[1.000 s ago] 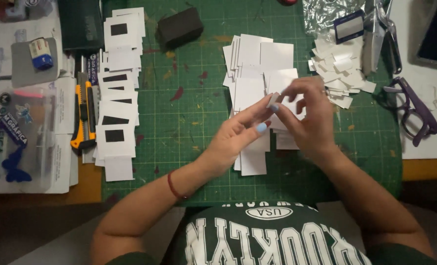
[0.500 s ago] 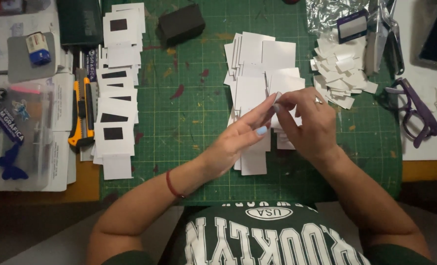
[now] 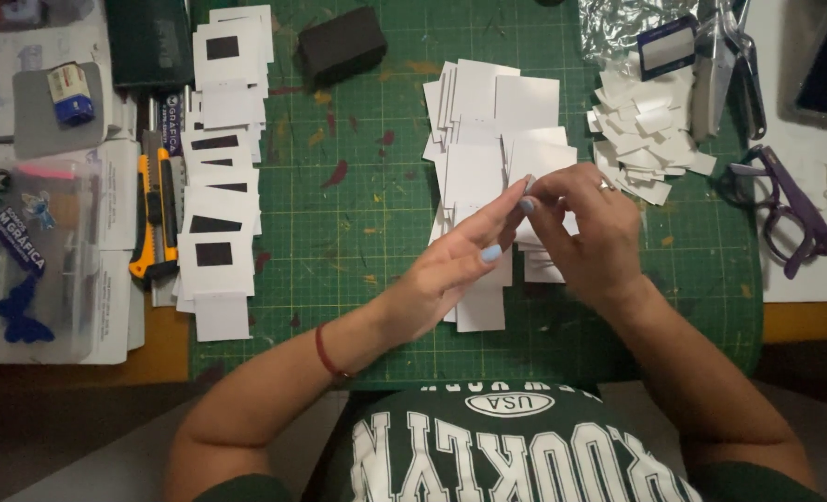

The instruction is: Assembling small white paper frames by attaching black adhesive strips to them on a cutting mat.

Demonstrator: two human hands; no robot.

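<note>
My left hand (image 3: 450, 274) and my right hand (image 3: 590, 232) meet above a green cutting mat (image 3: 357, 232). Together their fingertips pinch a small white paper square (image 3: 536, 163) held over a loose pile of white paper squares (image 3: 488, 139). The left hand's fingers stretch up to the square's lower left edge; the right hand curls around its right side and hides part of the pile. A red band sits on my left wrist.
A column of white frames with black windows (image 3: 216, 167) lies along the mat's left side beside a yellow utility knife (image 3: 156, 214). A black block (image 3: 342, 42) sits at the top. Paper scraps (image 3: 646, 139), scissors (image 3: 734, 65) and purple glasses (image 3: 790, 209) lie on the right.
Both hands have stayed together on the white square, shifting slightly up and left over the pile; the fingers have adjusted their pinch on it.
</note>
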